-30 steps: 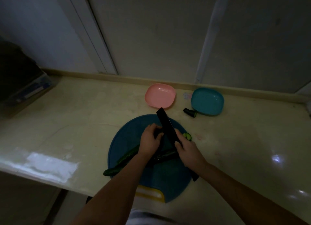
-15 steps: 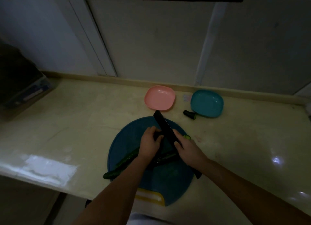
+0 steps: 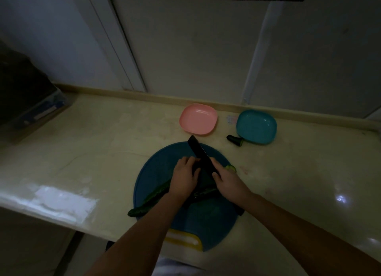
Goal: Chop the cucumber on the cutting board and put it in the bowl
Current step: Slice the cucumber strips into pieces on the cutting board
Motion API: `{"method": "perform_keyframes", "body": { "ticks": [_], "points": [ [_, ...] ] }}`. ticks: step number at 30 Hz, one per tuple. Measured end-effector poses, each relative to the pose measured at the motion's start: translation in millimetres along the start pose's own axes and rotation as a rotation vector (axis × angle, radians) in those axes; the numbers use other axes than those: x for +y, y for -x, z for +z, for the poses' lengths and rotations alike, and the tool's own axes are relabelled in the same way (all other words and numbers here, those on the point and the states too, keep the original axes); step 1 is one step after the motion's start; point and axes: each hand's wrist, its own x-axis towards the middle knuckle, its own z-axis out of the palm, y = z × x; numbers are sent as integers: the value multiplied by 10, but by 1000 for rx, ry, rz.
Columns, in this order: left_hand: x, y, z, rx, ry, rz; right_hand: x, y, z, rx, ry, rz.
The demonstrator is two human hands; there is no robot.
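A round blue cutting board [image 3: 156,172] lies at the counter's front edge. A long dark cucumber [image 3: 152,197] lies across it, its left end sticking out over the board's rim. My left hand [image 3: 184,177] holds the cucumber down with curled fingers. My right hand [image 3: 228,183] grips a black knife [image 3: 201,156], its blade angled up-left between the two hands. A cut slice [image 3: 231,168] lies at the board's right rim. Behind the board stand a pink bowl [image 3: 198,119] and a teal bowl [image 3: 256,126].
A cut cucumber end [image 3: 235,140] lies on the counter beside the teal bowl. A dark box [image 3: 26,102] stands at the far left. The wall runs along the back. A yellow tab [image 3: 183,239] marks the board's near edge.
The knife blade has shifted slightly up and left over the cucumber. Both hands stay in place on the board.
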Motion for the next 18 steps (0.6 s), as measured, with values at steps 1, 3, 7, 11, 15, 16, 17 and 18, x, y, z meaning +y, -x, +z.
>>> {"method": "perform_keyframes", "body": {
  "ticks": [1,3,7,11,15,16,17,18],
  "points": [
    [-10,25,2,12,-14,6,1,22,1,9,3,-7],
    [-13,32,-18,9,11,-16,19,65,2,24,-13,-10],
    [-29,-5,-44,-19,52,-33,70,158,-23,31,-70,23],
    [-28,-1,-27,-11,53,-51,95,217,4,43,-106,-15],
    [-27,-5,-30,-8,59,-51,63,198,-17,34,-103,-39],
    [-28,-4,-30,-7,63,-53,55,196,-24,34,-104,-45],
    [-25,-1,-27,-6,68,-56,41,199,-35,34,-102,-51],
    [-21,0,-26,-5,73,-61,33,195,-40,31,-97,-56]
  ]
}}
